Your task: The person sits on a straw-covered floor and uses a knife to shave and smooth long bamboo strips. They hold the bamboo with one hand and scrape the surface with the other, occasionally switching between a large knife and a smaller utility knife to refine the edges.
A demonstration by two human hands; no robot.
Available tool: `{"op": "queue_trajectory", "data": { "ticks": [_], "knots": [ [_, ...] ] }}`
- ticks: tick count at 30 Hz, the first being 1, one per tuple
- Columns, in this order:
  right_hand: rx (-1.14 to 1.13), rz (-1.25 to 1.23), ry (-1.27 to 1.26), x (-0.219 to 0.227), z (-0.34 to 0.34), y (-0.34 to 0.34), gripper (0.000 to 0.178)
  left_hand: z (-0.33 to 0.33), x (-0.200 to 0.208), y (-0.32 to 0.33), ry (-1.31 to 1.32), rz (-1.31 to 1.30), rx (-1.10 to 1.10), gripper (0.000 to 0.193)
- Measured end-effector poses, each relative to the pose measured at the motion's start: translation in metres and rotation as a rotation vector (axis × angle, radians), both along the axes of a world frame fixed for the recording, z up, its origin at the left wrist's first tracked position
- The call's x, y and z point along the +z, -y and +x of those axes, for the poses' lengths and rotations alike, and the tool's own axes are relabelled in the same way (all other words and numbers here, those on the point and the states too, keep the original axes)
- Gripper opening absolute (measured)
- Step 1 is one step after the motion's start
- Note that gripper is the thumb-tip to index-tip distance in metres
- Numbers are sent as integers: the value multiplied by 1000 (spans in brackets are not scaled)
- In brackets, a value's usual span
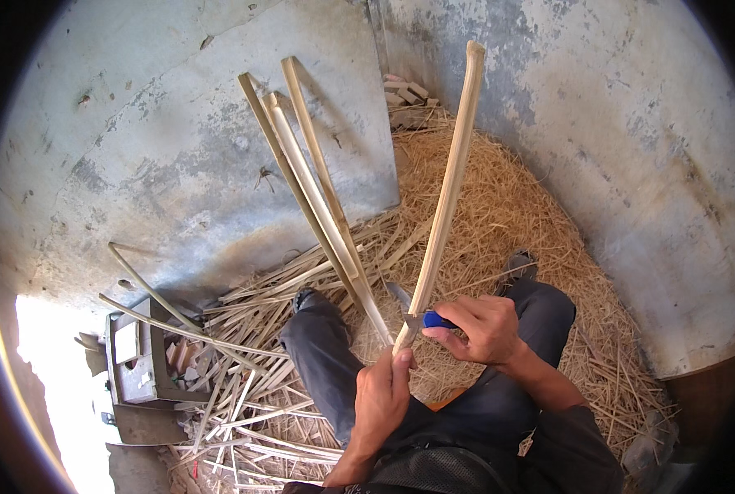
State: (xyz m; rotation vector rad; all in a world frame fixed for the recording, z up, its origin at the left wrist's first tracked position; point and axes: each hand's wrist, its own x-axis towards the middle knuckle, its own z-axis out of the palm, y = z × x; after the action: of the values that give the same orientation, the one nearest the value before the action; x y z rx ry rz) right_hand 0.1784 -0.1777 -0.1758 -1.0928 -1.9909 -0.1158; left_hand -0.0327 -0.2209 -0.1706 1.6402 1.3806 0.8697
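A long pale split-bamboo strip (450, 181) slants up and away in front of me. My left hand (381, 393) is closed around its near end. In my right hand (484, 329) is a knife with a blue handle (438, 319). Its short blade lies across the strip, touching it just above my left fingers. Several more bamboo strips (301, 169) stand tilted to the left of it, and the lower end of one comes down close to my left hand. Behind the held strip, a grey blade-like piece (399, 294) shows in part.
A heap of fine straw-coloured shavings (507, 214) fills the far corner between two worn walls (203, 140). Cut strips (252, 445) litter the floor at left. An open metal box (141, 370) holding rubble stands there. My legs (322, 354) are bent on either side.
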Motion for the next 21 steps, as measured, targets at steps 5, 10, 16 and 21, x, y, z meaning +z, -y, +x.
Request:
{"op": "queue_trajectory", "data": {
  "ticks": [5,10,16,21],
  "knots": [
    [-2,-7,39,4,2,-1,34,-1,-2,3,-3,-14,12,32],
    [-4,-9,52,3,3,-2,35,-3,-2,4,-19,-7,10,32],
    [-17,20,48,7,8,-4,30,-3,-4,7,-25,-22,5,33],
    [-28,20,59,6,11,-6,30,-3,-4,10,-15,-39,12,33]
  ]
}}
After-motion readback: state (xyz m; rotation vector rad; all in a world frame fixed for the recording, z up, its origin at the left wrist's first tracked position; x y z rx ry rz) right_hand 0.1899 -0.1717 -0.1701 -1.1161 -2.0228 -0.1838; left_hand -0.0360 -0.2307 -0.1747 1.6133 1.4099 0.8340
